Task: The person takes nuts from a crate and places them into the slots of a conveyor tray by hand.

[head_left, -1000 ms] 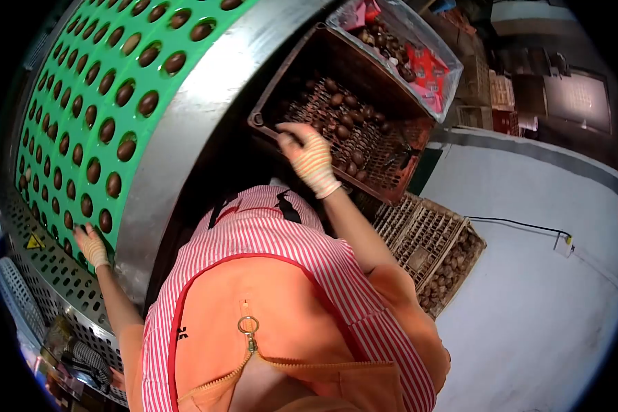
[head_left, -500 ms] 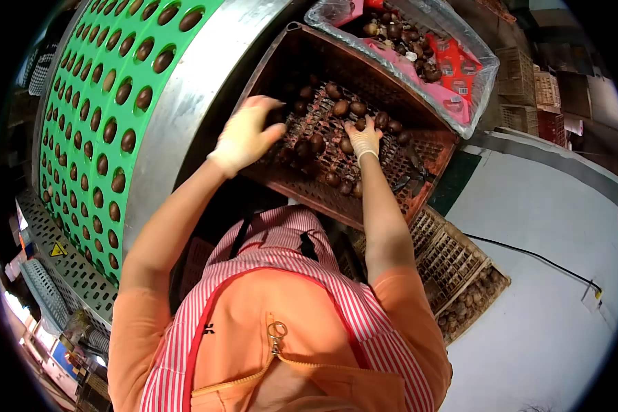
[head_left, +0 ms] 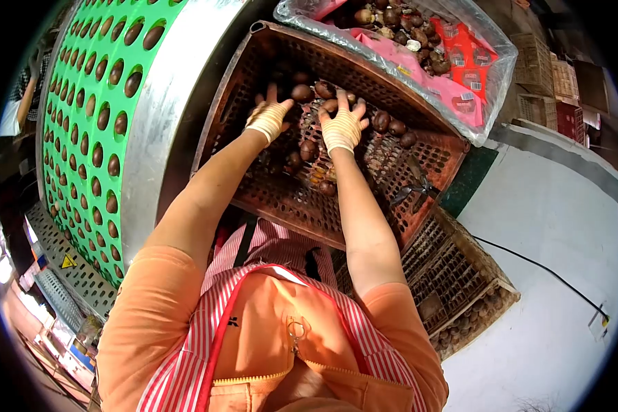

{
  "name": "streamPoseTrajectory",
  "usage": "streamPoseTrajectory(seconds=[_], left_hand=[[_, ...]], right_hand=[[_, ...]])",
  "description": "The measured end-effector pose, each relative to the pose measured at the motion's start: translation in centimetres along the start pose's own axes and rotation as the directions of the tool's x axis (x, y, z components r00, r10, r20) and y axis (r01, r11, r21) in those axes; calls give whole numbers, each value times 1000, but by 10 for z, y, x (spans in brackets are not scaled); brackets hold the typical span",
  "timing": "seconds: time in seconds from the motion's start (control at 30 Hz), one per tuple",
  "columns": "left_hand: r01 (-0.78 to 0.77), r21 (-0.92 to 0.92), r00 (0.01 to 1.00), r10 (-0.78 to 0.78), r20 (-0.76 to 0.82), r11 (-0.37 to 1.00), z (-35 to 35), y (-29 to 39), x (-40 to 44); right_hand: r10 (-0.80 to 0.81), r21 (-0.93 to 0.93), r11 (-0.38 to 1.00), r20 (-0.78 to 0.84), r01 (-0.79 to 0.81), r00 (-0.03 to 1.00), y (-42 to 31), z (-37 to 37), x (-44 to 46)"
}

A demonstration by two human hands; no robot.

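Inside red-brown crate [head_left: 288, 214]: left hand [head_left: 268, 118], fingertips shadowed, cannot tell grasp; right hand [head_left: 342, 128], fingers spread wide. Brown egg-shaped items [head_left: 308, 150] on crate floor, around both hands. Sound technique, probably: cupped palms, light pressure, low fingertips, minimal knocking together.

Just past my right hand [head_left: 342, 127], I see a bin lined with clear plastic [head_left: 499, 65], holding a pink sheet [head_left: 419, 77], red packets [head_left: 472, 77] and some brown round pieces [head_left: 405, 20]. Farther off to the right of that hand are stacked crates [head_left: 532, 65]; nearer me on that side, a white wall [head_left: 529, 206] with a black cable [head_left: 542, 264] along it. Well left of my left hand [head_left: 266, 118] is another person's arm [head_left: 26, 101], partly in shadow; nearer me on that side, a yellow warning triangle [head_left: 69, 261] and a pale basket [head_left: 58, 295].
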State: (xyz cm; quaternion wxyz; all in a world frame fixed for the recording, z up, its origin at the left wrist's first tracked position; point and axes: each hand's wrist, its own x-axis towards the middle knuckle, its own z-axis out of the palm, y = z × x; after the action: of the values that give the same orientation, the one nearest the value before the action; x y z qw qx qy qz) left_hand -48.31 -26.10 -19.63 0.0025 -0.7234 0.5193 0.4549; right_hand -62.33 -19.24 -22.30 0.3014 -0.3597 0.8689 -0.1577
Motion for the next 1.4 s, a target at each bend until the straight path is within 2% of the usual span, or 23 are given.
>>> streamPoseTrajectory(seconds=[0.07, 0.13, 0.2, 0.27, 0.33, 0.43, 0.53, 0.6, 0.67, 0.7, 0.73, 0.77, 0.83, 0.87, 0.97, 1.0, 1.07, 1.1, 1.13, 1.17, 1.27, 1.37, 1.4], left_hand=[[47, -139, 998, -41, 44, 989, 0, 4, 5], [-98, 183, 985, 69, 161, 978, -12, 9, 2], [-357, 505, 915, 184, 360, 786, -21, 7, 1], [-213, 343, 963, 136, 235, 915, 8, -28, 30], [32, 14, 997, -33, 76, 999, 7, -8, 4], [-253, 297, 954, 186, 234, 921, 27, -49, 40], [-524, 568, 849, 330, 413, 635, 2, -17, 8], [-568, 405, 820, 449, 355, 716, 2, -16, 6], [-724, 186, 687, 667, 289, 665, -1, -13, -5], [-776, -87, 581, 761, 287, 625, -9, -7, -11], [-440, -284, 754, 522, 398, 852, -56, 28, -76], [-249, -524, 747, 506, 431, 814, -60, 26, -95], [29, -808, 706, 560, 434, 589, -80, 17, -126], [105, -874, 680, 608, 411, 474, -95, 12, -144], [106, -936, 670, 671, 316, 335, -136, -18, -182], [97, -948, 677, 678, 286, 303, -146, -35, -188], [79, -971, 701, 680, 215, 225, -160, -75, -194], [54, -975, 724, 664, 187, 215, -173, -91, -202], [32, -978, 749, 643, 161, 208, -185, -105, -212], [-36, -992, 788, 614, 46, 122, -192, -120, -222], [8, -998, 819, 573, -28, -60, -207, -180, -246], [-111, -956, 855, 465, -231, -271, -209, -225, -268], [-145, -914, 739, 573, -354, -378, -193, -255, -238]], right_hand=[[-52, -71, 996, 45, 55, 998, -4, -5, 1], [-101, -143, 983, 99, 114, 990, -6, -8, -2], [-147, -214, 961, 131, 173, 980, -1, -12, -10], [-218, -301, 920, 139, 251, 966, 14, 0, -12], [-219, -324, 906, 190, 272, 957, 14, -2, -11], [-231, -306, 905, 227, 294, 946, 22, -1, -16], [-279, -265, 901, 252, 344, 927, 28, -4, -20], [-377, -236, 880, 181, 413, 908, 41, 4, -19], [-393, -393, 823, 125, 410, 911, 46, 5, -14], [-182, 445, 886, 73, 131, 981, 60, 23, 0], [-114, 781, 619, 197, -86, 974, 64, 26, 5], [-44, 929, 216, 318, -302, 947, 67, 27, 10], [-218, 558, 829, 286, 23, 933, 81, 27, 27], [-303, 273, 934, 267, 229, 915, 88, 26, 36], [-142, 105, 987, 252, 119, 957, 86, 12, 40], [-118, -89, 986, 239, 143, 964, 62, -10, 17], [-80, 216, 976, 346, 4, 935, 63, -23, 5], [-45, 356, 931, 344, -85, 938, 100, -3, 28], [61, 490, 792, 529, -364, 847, 59, -40, -19], [18, 573, 743, 499, -345, 867, 53, -51, -30], [37, 783, 292, 565, -549, 825, 59, -51, -23], [-329, 722, -38, 644, -691, 691, 39, -69, -20], [-471, 686, -74, 616, -724, 631, 11, -80, -39]])
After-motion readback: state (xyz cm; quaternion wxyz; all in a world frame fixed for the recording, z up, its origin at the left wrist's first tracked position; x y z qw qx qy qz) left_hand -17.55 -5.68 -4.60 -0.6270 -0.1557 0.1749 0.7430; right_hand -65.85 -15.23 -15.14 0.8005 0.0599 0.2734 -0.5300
